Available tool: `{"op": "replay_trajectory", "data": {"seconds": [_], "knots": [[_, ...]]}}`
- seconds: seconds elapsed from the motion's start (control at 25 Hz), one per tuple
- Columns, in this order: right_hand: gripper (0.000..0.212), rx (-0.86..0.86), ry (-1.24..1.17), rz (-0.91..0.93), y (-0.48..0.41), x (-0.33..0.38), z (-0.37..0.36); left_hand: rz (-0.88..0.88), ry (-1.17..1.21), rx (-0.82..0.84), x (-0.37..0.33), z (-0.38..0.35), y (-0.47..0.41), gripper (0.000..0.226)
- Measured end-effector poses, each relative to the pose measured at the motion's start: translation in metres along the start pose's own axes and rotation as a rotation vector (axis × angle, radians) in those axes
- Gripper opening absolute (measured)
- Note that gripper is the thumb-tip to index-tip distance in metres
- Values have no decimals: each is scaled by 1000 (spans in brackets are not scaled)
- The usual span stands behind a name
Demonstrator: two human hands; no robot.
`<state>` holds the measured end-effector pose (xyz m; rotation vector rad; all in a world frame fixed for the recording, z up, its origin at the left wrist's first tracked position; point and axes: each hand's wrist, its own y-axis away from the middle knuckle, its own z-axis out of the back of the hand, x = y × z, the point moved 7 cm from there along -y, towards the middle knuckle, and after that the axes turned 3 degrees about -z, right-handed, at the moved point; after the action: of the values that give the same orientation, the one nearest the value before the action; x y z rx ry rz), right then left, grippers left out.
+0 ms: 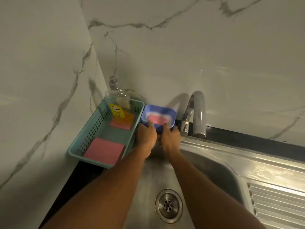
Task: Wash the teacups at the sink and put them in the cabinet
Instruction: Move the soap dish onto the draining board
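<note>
Steel sink, one: lying under both forearms, its single drain showing at the bottom.

Blue plastic dish, one: sitting on the sink's back-left corner, between basket and faucet.
- The left hand is gripping its near rim, fingers curling over the edge.
- The right hand is gripping the same rim just beside it, fingers reaching in and touching the pink sponge lying inside.

Teal perforated basket, one: standing on the surface left of the dish, touching it, and holding:
- one dish-soap bottle, upright at the far end;
- two pink sponges, near and far.

Pink sponges are totalling three. Faucet, one: arching over the sink's back edge.
</note>
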<state>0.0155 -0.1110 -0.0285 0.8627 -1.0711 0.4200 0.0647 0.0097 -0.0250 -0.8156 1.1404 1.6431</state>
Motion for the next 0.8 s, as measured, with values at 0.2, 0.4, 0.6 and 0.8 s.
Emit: {"op": "replay_trajectory", "data": {"seconds": [0.2, 0.4, 0.6, 0.8], "knots": [[19, -118, -54, -68, -6, 7, 0, 15, 3, -51, 1, -3, -6, 44], [25, -133, 46, -36, 25, -4, 17, 65, -178, -59, 6, 14, 37, 43], [22, -140, 12, -121, 76, -47, 78, -104, -357, 23, 18, 33, 90, 26], [27, -269, 155, -128, 110, -72, 185, -247, -381, 365, 34, -20, 142, 33]]}}
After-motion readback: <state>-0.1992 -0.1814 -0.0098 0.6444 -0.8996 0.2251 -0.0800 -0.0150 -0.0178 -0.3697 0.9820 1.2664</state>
